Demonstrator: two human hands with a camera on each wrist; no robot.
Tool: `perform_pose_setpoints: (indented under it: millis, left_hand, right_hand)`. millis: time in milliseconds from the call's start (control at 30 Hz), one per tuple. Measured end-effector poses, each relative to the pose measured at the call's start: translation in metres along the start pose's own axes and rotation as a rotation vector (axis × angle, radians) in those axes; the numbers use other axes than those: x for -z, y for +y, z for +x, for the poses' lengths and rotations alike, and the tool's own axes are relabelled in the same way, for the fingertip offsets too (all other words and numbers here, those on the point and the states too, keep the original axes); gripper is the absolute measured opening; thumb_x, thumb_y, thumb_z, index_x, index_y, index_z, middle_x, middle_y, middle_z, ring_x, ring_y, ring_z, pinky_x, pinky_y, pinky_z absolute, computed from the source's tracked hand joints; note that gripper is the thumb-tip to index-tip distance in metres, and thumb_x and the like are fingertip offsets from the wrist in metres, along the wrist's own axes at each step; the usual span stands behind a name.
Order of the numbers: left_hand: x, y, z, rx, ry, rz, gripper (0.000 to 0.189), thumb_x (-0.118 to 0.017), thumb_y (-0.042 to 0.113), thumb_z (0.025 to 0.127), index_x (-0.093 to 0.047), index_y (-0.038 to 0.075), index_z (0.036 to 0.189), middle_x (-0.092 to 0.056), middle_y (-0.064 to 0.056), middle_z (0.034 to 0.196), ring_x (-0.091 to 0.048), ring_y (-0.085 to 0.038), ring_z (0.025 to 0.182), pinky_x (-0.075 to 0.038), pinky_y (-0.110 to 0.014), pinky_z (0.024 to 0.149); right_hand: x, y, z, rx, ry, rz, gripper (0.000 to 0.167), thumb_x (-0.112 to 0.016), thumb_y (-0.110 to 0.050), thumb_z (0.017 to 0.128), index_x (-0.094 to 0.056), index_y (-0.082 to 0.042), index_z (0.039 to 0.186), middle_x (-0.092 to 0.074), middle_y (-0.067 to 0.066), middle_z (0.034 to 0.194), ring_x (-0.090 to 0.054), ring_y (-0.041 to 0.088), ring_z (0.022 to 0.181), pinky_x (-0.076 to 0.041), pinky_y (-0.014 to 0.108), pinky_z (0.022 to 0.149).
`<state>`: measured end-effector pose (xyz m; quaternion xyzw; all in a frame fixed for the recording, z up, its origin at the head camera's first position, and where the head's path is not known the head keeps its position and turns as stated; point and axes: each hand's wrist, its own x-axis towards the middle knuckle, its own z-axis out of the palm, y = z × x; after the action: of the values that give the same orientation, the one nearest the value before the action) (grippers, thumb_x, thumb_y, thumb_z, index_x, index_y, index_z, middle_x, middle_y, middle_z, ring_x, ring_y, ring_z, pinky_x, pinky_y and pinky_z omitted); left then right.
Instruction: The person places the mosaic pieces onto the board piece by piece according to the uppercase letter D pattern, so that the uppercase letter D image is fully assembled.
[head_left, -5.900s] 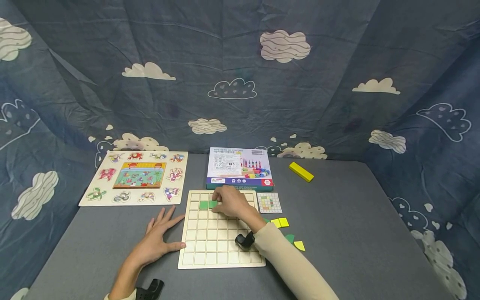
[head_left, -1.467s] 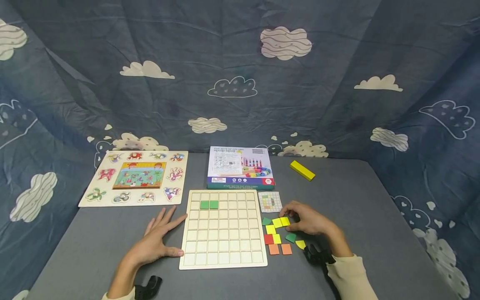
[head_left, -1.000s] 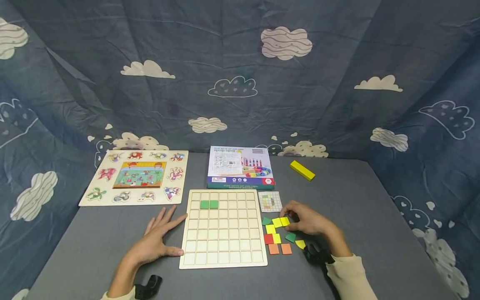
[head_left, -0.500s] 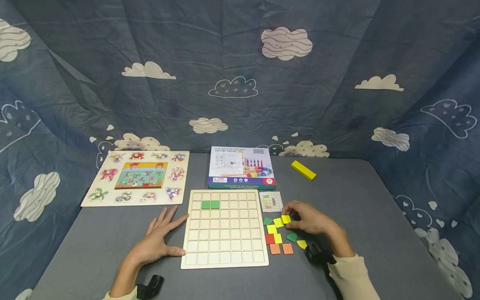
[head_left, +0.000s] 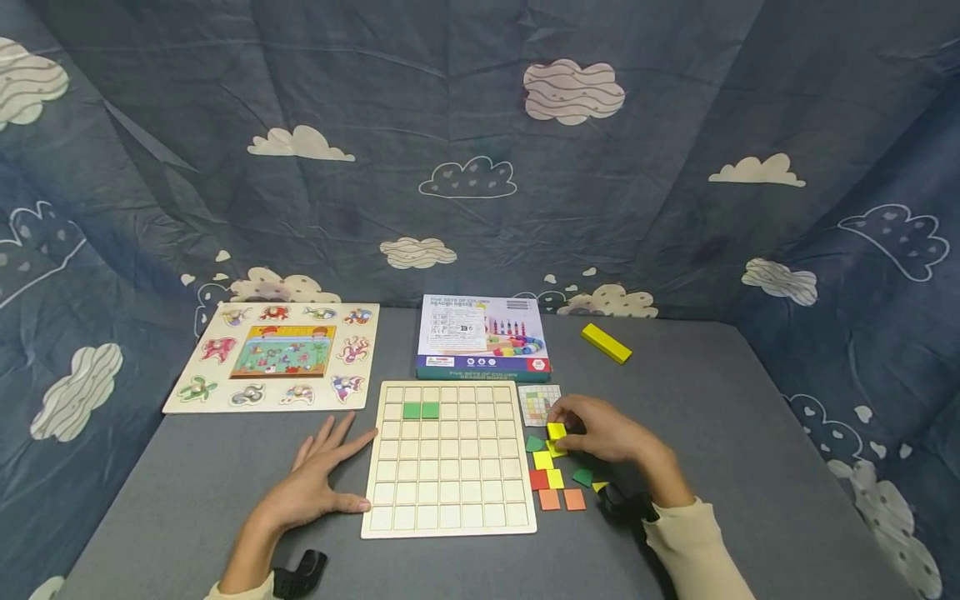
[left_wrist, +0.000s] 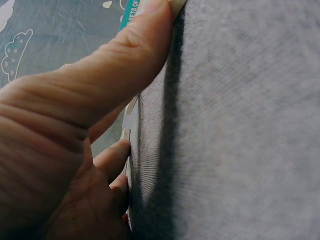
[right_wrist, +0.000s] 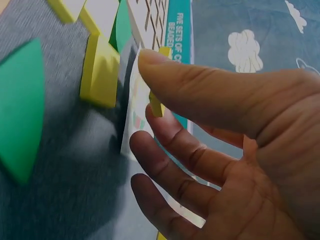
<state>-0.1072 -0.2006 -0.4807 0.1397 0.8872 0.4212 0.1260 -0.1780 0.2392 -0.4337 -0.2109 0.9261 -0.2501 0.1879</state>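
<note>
Thumb and index finger of your right hand [head_left: 607, 433] are clamped on a yellow square tile [head_left: 556, 431], held just off the table [head_left: 697, 400] by the near-right corner of the pattern card [head_left: 536, 406]. Your left hand [head_left: 311, 475] has its fingers spread apart, thumb touching the left edge of the grid board [head_left: 457, 483]. Two green squares [head_left: 412, 410] sit side by side in the board's second row from the far side. Loose coloured pieces [head_left: 543, 460] lie to its right. Farther back are a printed box [head_left: 483, 337] and, right of it, a yellow bar [head_left: 607, 343]; an animal puzzle [head_left: 197, 342] lies far left.
</note>
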Motion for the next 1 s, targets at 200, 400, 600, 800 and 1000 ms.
perform_pose_setpoints:
  millis: [200, 400, 600, 800, 1000]
  left_hand:
    - [-0.001, 0.000, 0.000, 0.004, -0.020, -0.015, 0.103, -0.091, 0.034, 0.062, -0.045, 0.017, 0.152, -0.011, -0.024, 0.166, 0.011, -0.050, 0.151, 0.011, -0.069, 0.114]
    - [-0.001, 0.000, 0.000, 0.007, -0.012, -0.016, 0.103, -0.091, 0.034, 0.062, -0.045, 0.017, 0.152, -0.010, -0.023, 0.167, 0.011, -0.050, 0.151, 0.011, -0.069, 0.114]
    - [0.000, -0.001, 0.000, 0.008, -0.003, -0.010, 0.103, -0.091, 0.034, 0.062, -0.045, 0.018, 0.152, -0.010, -0.023, 0.167, 0.011, -0.049, 0.151, 0.011, -0.070, 0.114]
    - [0.000, -0.001, 0.000, 0.010, -0.002, -0.007, 0.103, -0.091, 0.035, 0.062, -0.046, 0.018, 0.152, -0.010, -0.023, 0.167, 0.011, -0.049, 0.152, 0.011, -0.069, 0.114]
    - [0.000, -0.001, 0.000, 0.003, 0.003, -0.006, 0.102, -0.091, 0.035, 0.062, -0.046, 0.017, 0.152, -0.011, -0.023, 0.167, 0.010, -0.050, 0.151, 0.011, -0.070, 0.114]
  right_hand:
    - [-0.005, -0.005, 0.006, 0.079, 0.026, -0.009, 0.028, -0.080, -0.020, 0.086, -0.065, -0.011, 0.108, -0.062, -0.003, 0.095, -0.056, 0.017, 0.087, -0.053, 0.035, 0.080]
    - [-0.010, -0.017, 0.015, 0.108, 0.063, 0.003, 0.028, -0.078, -0.023, 0.088, -0.066, -0.011, 0.111, -0.064, -0.002, 0.100, -0.058, 0.017, 0.090, -0.054, 0.035, 0.082]
    - [-0.013, -0.034, 0.028, 0.149, 0.084, -0.014, 0.027, -0.078, -0.026, 0.088, -0.067, -0.012, 0.110, -0.065, -0.003, 0.098, -0.058, 0.016, 0.088, -0.053, 0.032, 0.079]
    - [-0.018, -0.048, 0.040, 0.204, 0.086, -0.022, 0.029, -0.077, -0.028, 0.089, -0.067, -0.009, 0.110, -0.064, -0.001, 0.094, -0.057, 0.014, 0.083, -0.051, 0.026, 0.073]
    - [-0.023, -0.060, 0.050, 0.244, 0.088, -0.025, 0.028, -0.078, -0.027, 0.089, -0.068, -0.009, 0.108, -0.062, -0.002, 0.090, -0.054, 0.011, 0.078, -0.048, 0.024, 0.069]
